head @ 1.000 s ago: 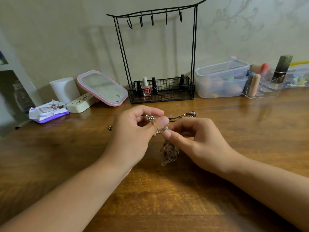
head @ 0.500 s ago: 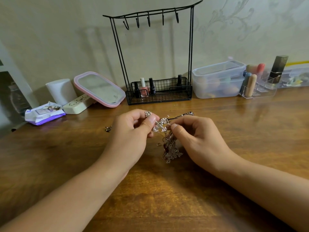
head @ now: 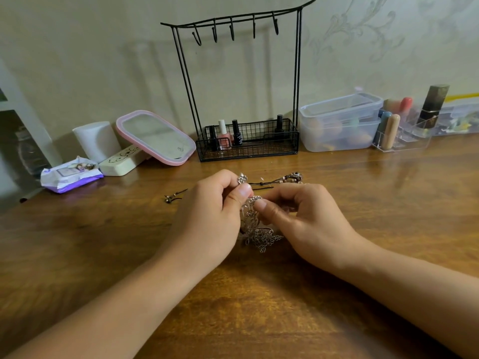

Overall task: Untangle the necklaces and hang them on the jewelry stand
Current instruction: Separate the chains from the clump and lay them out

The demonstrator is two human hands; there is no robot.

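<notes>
- My left hand (head: 207, 216) and right hand (head: 305, 218) meet above the wooden tabletop (head: 259, 307), both pinching a tangled clump of silver chain necklaces (head: 255, 229).
- A dark corded necklace (head: 282, 178) lies just behind my hands.
- The black wire jewelry stand (head: 246, 81) stands by the wall, hooks bare.

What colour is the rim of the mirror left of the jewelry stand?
Pink; the mirror's rim shows clearly in the head view.
</notes>
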